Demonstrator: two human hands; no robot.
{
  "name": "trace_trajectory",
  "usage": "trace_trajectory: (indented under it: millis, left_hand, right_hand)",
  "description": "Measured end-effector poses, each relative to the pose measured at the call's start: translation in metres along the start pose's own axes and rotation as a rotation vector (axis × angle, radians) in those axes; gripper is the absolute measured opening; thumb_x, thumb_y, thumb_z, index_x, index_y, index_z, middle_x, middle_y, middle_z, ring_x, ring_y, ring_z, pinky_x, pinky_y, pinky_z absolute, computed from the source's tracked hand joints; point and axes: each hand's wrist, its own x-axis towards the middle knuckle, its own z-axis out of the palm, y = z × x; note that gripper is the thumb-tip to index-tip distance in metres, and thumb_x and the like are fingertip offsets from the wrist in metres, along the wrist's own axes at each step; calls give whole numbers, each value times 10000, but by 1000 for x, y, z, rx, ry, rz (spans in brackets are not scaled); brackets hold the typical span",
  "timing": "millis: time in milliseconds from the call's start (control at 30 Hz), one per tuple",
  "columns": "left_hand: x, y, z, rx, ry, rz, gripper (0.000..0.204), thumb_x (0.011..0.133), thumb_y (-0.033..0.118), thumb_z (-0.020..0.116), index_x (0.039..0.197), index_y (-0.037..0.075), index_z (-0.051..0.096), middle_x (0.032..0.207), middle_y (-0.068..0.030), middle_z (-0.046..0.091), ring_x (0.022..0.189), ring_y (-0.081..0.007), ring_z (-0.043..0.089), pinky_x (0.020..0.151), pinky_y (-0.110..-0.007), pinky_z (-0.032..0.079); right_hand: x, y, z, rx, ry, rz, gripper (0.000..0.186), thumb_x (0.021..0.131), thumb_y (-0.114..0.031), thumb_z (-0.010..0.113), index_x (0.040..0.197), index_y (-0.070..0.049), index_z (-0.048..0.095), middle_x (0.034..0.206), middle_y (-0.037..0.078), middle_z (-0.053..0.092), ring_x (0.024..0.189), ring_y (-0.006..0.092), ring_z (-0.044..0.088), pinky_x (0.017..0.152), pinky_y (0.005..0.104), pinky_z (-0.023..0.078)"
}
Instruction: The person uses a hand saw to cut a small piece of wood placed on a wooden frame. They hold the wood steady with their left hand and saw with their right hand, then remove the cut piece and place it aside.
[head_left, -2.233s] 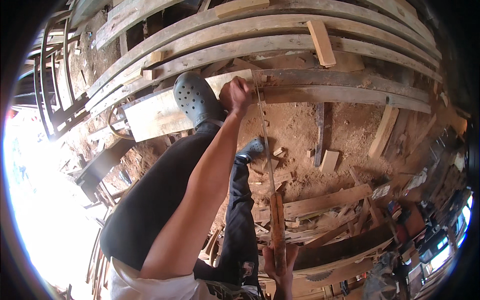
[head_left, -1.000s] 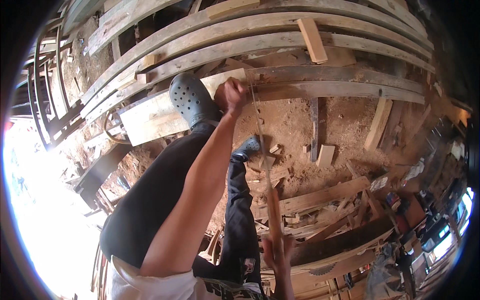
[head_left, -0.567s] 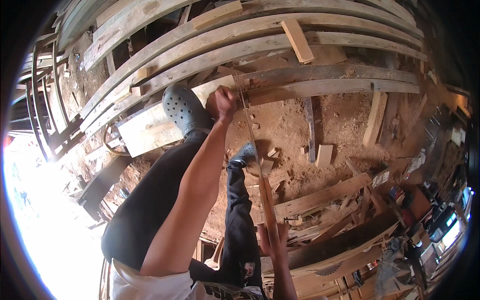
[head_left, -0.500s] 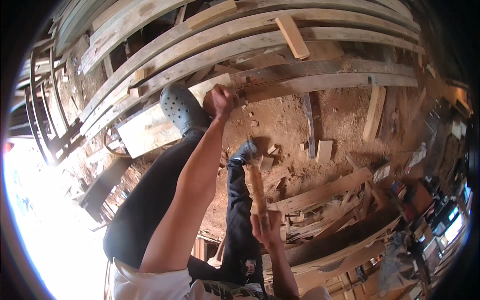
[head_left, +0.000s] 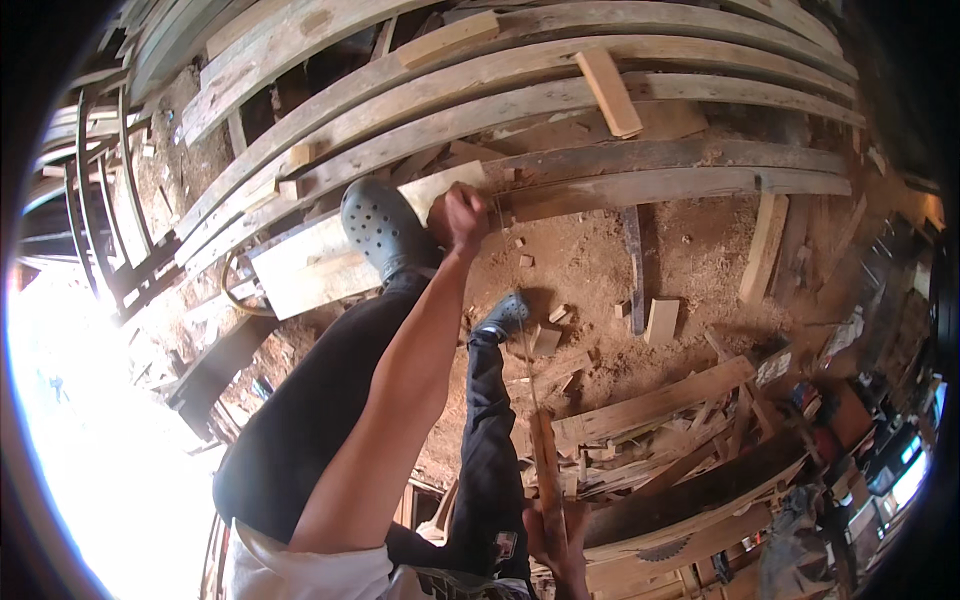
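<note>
A pale wooden board lies slantwise across the timbers, with my left foot in a grey clog planted on it. My left hand is closed on the board's far right end, beside the clog. Low in the view, my right hand wraps round the wooden handle part of a saw. From that part a thin blade, seen almost edge-on, runs up toward the board end near my left hand. Exactly where the blade meets the wood is too fine to make out.
Long beams stretch across the far side, with a short loose block on top. Offcuts and sawdust cover the dirt floor. At right, scrap planks pile near a bench with a toothed circular blade.
My right hand has drawn back toward me, bringing the saw's wooden part lower. My left hand and foot keep their places on the board; the whole view has shifted slightly.
</note>
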Motion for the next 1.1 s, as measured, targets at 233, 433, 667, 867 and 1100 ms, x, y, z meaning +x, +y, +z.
trace_trajectory:
  millis: [233, 433, 667, 867, 1100]
  left_hand:
    - [1, 12, -7, -79, -32, -10, 190, 795, 269, 551, 797, 122, 670, 789, -169, 669, 779, -393, 650, 696, -464, 507]
    - [-1, 9, -3, -26, 36, -15, 201, 806, 298, 551, 805, 137, 671, 797, -180, 665, 780, -385, 649, 692, -477, 498]
    - [5, -6, 9, -74, 5, 31, 223, 806, 307, 534, 800, 126, 663, 762, -162, 668, 750, -392, 645, 679, -472, 498]
    - [3, -7, 11, -270, 62, 43, 225, 778, 306, 541, 789, 123, 673, 759, -176, 668, 746, -385, 655, 653, -480, 500]
    - [2, -2, 5, 76, -9, -28, 203, 784, 258, 547, 818, 93, 660, 800, -166, 687, 774, -373, 672, 669, -438, 504]
  right_hand:
    - [-2, 20, 14, -150, -56, -50, 302, 899, -167, 585, 1126, 25, 638, 663, 100, 568, 474, 176, 490, 463, 317, 379]
    - [-5, 13, 15, 158, -29, 134, 58, 877, -67, 592, 886, -11, 576, 591, 59, 513, 488, 127, 450, 443, 336, 316]
    - [-8, 33, 20, 109, 8, -57, 90, 845, -9, 619, 932, -15, 599, 590, 88, 442, 459, 163, 415, 431, 346, 308]
    - [-7, 41, 19, -700, 72, -510, 245, 820, -40, 677, 1061, -39, 636, 703, 93, 529, 594, 243, 556, 506, 385, 388]
    - [-3, 12, 9, 6, 32, -25, 443, 830, -21, 612, 1267, -17, 538, 679, 105, 549, 529, 272, 508, 521, 352, 420]
